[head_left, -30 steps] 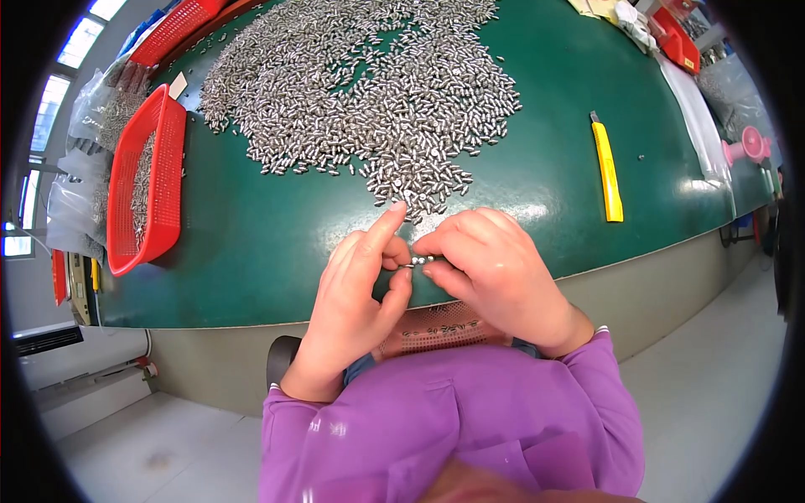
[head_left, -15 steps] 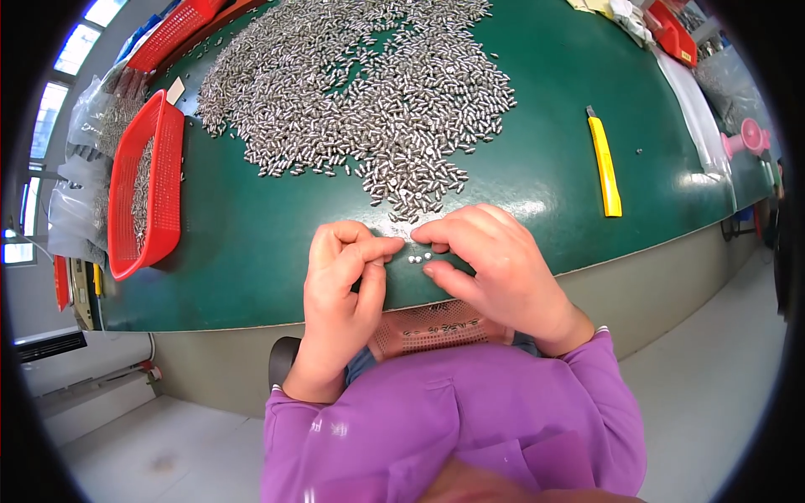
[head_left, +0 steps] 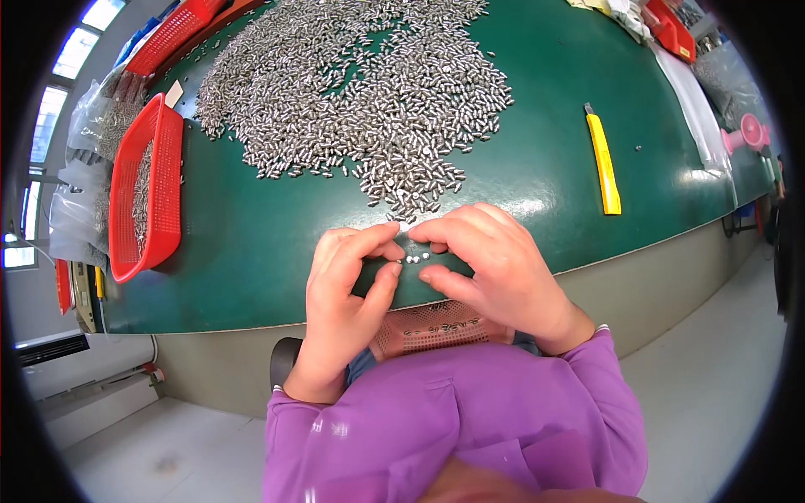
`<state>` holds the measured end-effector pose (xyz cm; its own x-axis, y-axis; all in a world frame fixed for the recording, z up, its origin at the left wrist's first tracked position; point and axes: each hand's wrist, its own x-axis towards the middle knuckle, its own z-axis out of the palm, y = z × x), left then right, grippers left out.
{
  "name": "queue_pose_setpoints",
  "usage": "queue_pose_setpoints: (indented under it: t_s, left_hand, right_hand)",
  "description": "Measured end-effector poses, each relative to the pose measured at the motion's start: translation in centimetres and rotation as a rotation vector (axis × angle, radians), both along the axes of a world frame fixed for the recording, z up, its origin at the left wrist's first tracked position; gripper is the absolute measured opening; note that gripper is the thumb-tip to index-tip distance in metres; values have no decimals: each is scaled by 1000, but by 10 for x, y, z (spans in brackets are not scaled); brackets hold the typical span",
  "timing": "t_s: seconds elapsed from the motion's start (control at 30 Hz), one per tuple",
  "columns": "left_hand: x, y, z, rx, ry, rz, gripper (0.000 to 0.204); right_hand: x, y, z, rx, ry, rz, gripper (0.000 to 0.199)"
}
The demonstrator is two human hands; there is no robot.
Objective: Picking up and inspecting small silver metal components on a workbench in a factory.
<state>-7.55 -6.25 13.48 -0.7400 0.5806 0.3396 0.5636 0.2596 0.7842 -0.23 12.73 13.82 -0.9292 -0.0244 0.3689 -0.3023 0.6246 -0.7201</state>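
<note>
Both of my hands rest near the front edge of the green table (head_left: 243, 260), on either side of a few small shiny metal pieces (head_left: 417, 259). My left hand (head_left: 338, 277) has thumb and forefinger apart, the thumb tip close beside the leftmost piece. My right hand (head_left: 501, 267) is arched over the table, thumb and forefinger spread, with nothing visible between them. Just beyond my fingertips lies the near tip of a large pile of small pointed metal parts (head_left: 335, 117). The undersides of both hands are hidden.
A red plastic basket (head_left: 168, 197) holding metal parts stands at the left. To the right lies a yellow utility knife (head_left: 603, 163). Below the table edge, a pink mesh basket (head_left: 387, 339) with several parts sits at my lap. Clear bags (head_left: 77, 205) line the far left.
My left thumb and forefinger have parted, and another small piece now shows by the left thumb. The right hand has hardly moved.
</note>
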Motion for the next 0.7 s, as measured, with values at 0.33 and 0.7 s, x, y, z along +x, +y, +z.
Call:
queue_pose_setpoints:
  t_s: [0.33,0.7]
  left_hand:
    - [2,0,-3,23,-89,11,47]
    - [0,1,0,-39,-21,-38,50]
  right_hand:
    - [0,0,0,3,2,-1,35]
    - [0,-1,1,18,-9,3,35]
